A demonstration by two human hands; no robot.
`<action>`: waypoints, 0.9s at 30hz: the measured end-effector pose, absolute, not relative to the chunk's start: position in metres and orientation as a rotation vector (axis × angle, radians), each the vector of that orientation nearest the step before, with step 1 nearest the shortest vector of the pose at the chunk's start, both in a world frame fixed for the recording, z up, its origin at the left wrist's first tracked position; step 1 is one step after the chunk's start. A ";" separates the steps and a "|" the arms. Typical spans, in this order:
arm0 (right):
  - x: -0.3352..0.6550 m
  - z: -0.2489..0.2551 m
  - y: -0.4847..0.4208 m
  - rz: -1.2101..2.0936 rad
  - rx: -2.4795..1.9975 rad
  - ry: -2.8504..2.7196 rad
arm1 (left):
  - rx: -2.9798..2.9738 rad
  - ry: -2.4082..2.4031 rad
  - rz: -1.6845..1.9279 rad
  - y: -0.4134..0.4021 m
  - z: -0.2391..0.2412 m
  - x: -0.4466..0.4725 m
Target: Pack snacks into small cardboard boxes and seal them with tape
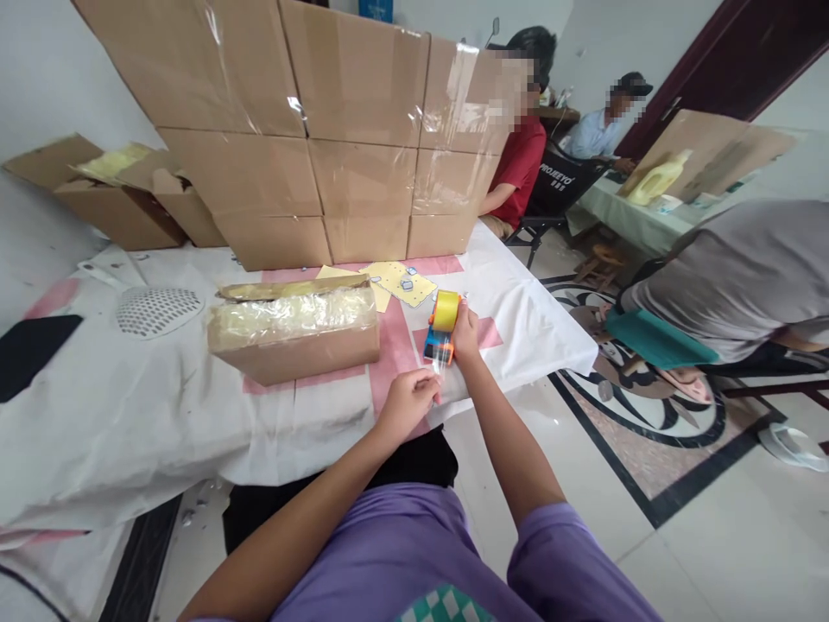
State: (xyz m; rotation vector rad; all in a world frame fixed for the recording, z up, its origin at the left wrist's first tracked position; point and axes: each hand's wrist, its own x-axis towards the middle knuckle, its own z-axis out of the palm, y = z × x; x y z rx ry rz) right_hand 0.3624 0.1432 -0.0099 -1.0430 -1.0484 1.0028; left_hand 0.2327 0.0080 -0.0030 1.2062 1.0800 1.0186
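Note:
My right hand (465,335) is closed around a tape dispenser (440,333) that carries a yellow roll of tape, held just above the cloth-covered table (129,406). A little nearer to me, my left hand (407,403) pinches the clear free end of the tape (435,370) pulled out from the dispenser. To the left of both hands lies a flat open cardboard box (294,335) filled with clear plastic-wrapped yellowish contents. Yellow sheets (405,282) with small parts on them lie behind the dispenser.
A wall of stacked cardboard boxes (337,130) stands at the back of the table. More open boxes (117,194) sit at the far left, with a white perforated scoop (155,308) near them. Other people sit at the right and behind. The table edge drops to tiled floor at right.

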 end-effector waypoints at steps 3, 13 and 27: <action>0.363 -0.012 0.144 1.058 -1.018 -1.035 | 1.234 1.088 0.985 0.005 -0.007 0.226; 0.368 -0.014 0.144 1.233 -0.918 -1.023 | 1.340 1.177 0.854 0.005 -0.010 0.217; 0.369 -0.007 0.136 1.279 -0.942 -1.089 | 1.341 1.214 0.829 0.006 -0.012 0.218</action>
